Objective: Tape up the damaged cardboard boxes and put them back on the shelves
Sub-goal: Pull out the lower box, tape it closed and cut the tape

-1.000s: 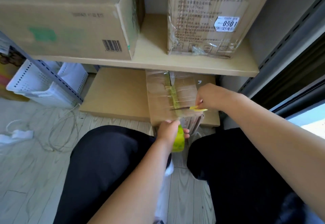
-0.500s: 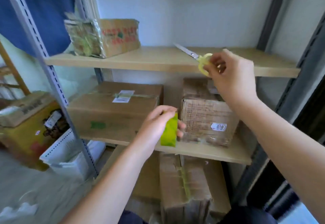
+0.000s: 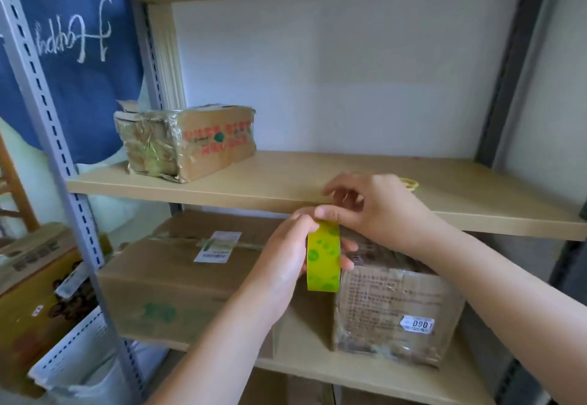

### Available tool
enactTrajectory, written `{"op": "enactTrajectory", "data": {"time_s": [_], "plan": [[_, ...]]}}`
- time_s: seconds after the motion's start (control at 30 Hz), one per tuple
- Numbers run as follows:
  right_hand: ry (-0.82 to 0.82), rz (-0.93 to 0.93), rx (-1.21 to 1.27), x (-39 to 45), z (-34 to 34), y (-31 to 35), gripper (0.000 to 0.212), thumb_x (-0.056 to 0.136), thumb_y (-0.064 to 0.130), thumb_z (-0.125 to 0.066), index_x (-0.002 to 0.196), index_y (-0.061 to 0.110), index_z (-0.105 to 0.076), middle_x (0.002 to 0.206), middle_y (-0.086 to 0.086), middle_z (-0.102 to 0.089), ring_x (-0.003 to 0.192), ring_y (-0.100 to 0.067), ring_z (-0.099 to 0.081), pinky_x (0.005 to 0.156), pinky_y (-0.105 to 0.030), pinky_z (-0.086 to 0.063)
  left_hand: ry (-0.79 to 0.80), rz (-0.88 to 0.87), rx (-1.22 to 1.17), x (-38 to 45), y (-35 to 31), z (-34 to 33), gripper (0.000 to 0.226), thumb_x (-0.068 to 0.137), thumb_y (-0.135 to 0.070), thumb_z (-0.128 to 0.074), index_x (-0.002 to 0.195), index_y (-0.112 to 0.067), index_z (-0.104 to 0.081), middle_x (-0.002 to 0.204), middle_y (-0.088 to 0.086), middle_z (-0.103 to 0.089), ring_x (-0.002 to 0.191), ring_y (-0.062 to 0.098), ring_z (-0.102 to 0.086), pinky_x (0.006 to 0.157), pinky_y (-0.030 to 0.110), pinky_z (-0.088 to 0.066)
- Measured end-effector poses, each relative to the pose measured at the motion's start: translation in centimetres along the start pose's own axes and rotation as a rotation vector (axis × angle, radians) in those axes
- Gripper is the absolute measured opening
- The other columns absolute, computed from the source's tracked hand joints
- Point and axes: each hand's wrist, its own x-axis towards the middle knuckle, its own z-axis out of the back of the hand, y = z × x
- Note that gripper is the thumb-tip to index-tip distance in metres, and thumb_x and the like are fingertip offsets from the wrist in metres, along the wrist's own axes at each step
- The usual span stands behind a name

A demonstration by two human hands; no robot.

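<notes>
My left hand (image 3: 286, 258) grips a yellow-green roll of tape (image 3: 323, 257) in front of the shelves. My right hand (image 3: 374, 211) pinches the top of the roll with thumb and forefinger. Yellow-handled scissors (image 3: 409, 183) lie on the upper shelf (image 3: 286, 182) just behind my right hand, mostly hidden. A small taped box with red print (image 3: 190, 141) stands at that shelf's left. On the middle shelf (image 3: 317, 369) sit a large cardboard box (image 3: 158, 287) and a smaller taped box with a white label (image 3: 397, 309).
Grey perforated uprights (image 3: 47, 118) frame the rack on the left. A blue cloth with white lettering (image 3: 73, 55) hangs behind it. A white basket (image 3: 79, 360) and a yellow-brown box (image 3: 35, 293) stand at lower left. Another box top (image 3: 349, 398) shows under the middle shelf.
My view rose from the floor box to the shelves. My right hand set the scissors down on the upper shelf and came to the tape roll, which my left hand lifted.
</notes>
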Motion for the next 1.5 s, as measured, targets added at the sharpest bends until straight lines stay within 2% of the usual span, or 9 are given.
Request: {"op": "enactTrajectory", "data": {"time_s": [0.13, 0.27, 0.4, 0.53, 0.7, 0.8, 0.93, 1.23, 1.5], "plan": [[0.026, -0.073, -0.024, 0.5, -0.2, 1.1, 0.006, 0.084, 0.03, -0.073, 0.088, 0.028, -0.076, 0.076, 0.009, -0.072, 0.072, -0.004, -0.063, 0.07, -0.023, -0.049, -0.075, 0.001, 0.043, 0.6, -0.9, -0.9, 0.026, 0.093, 0.005, -0.042, 0.116, 0.001, -0.054, 0.073, 0.021, -0.068, 0.049, 0.029, -0.062, 0.051, 0.029, -0.054], [-0.097, -0.094, -0.259, 0.8, -0.4, 2.2, 0.011, 0.084, 0.031, -0.063, 0.086, 0.032, -0.075, 0.073, 0.005, -0.071, 0.071, -0.019, -0.063, 0.061, -0.029, -0.051, -0.144, 0.013, -0.005, 0.4, -2.0, -1.8, 0.013, 0.096, 0.005, -0.05, 0.104, -0.003, -0.055, 0.059, 0.009, -0.066, 0.04, 0.021, -0.058, 0.044, 0.023, -0.05], [-0.041, -0.172, -0.094, 1.9, 0.4, 3.3, 0.01, 0.08, 0.026, -0.066, 0.077, 0.03, -0.074, 0.066, 0.009, -0.071, 0.068, -0.008, -0.063, 0.058, -0.022, -0.047, -0.198, 0.075, -0.165, 0.2, -2.5, -2.2, 0.008, 0.097, 0.004, -0.05, 0.102, -0.002, -0.053, 0.056, 0.011, -0.062, 0.042, 0.019, -0.054, 0.045, 0.022, -0.047], [-0.238, -0.298, 0.102, 5.9, 5.7, 1.1, 0.018, 0.082, 0.009, -0.063, 0.071, 0.02, -0.073, 0.076, 0.001, -0.075, 0.066, -0.009, -0.066, 0.069, -0.025, -0.055, -0.317, 0.339, -0.193, -2.0, 1.0, -0.6, 0.011, 0.098, -0.004, -0.051, 0.089, -0.004, -0.058, 0.058, 0.01, -0.06, 0.04, 0.016, -0.053, 0.047, 0.019, -0.042], [0.341, -0.188, 0.206, 4.8, 4.5, 1.6, 0.016, 0.086, 0.036, -0.072, 0.089, 0.021, -0.072, 0.074, 0.003, -0.074, 0.067, -0.01, -0.07, 0.064, -0.02, -0.056, -0.325, 0.168, -0.141, -3.1, 3.2, 0.1, 0.022, 0.097, 0.005, -0.05, 0.116, -0.004, -0.059, 0.058, 0.015, -0.058, 0.043, 0.022, -0.05, 0.047, 0.024, -0.042], [0.344, -0.057, 0.0, 2.8, 1.8, 2.2, 0.031, 0.079, 0.059, -0.071, 0.091, 0.03, -0.074, 0.082, 0.014, -0.071, 0.076, 0.006, -0.063, 0.069, -0.012, -0.049, -0.255, 0.015, -0.111, -2.5, 2.1, -0.2, 0.022, 0.098, 0.003, -0.048, 0.116, -0.006, -0.058, 0.059, 0.016, -0.058, 0.045, 0.022, -0.049, 0.049, 0.024, -0.043], [0.402, -0.094, 0.172, 1.8, 1.1, 2.7, 0.028, 0.08, 0.047, -0.077, 0.097, 0.025, -0.075, 0.09, 0.01, -0.075, 0.086, -0.003, -0.068, 0.083, -0.027, -0.054, -0.168, -0.103, -0.108, -2.5, 0.7, -0.3, 0.018, 0.098, 0.002, -0.048, 0.112, -0.004, -0.057, 0.062, 0.015, -0.057, 0.048, 0.023, -0.049, 0.049, 0.026, -0.044], [0.175, -0.124, 0.038, 2.8, 0.9, 3.5, 0.01, 0.081, 0.02, -0.078, 0.091, 0.021, -0.074, 0.077, 0.007, -0.071, 0.067, -0.003, -0.061, 0.059, -0.007, -0.041, -0.164, -0.07, -0.114, -0.6, -0.3, -0.3, 0.047, 0.099, -0.001, -0.053, 0.133, -0.032, -0.041, 0.062, 0.009, -0.061, 0.046, 0.02, -0.051, 0.048, 0.027, -0.044], [0.074, -0.123, 0.003, 5.0, -0.1, 3.4, 0.011, 0.079, 0.004, -0.07, 0.078, 0.011, -0.078, 0.064, 0.015, -0.061, 0.064, 0.001, -0.057, 0.057, -0.004, -0.037, -0.409, 0.18, -0.037, 1.6, -0.6, 0.3, 0.035, 0.093, -0.021, -0.067, 0.119, -0.002, -0.054, 0.057, 0.005, -0.068, 0.044, 0.016, -0.06, 0.052, 0.023, -0.047]]}}
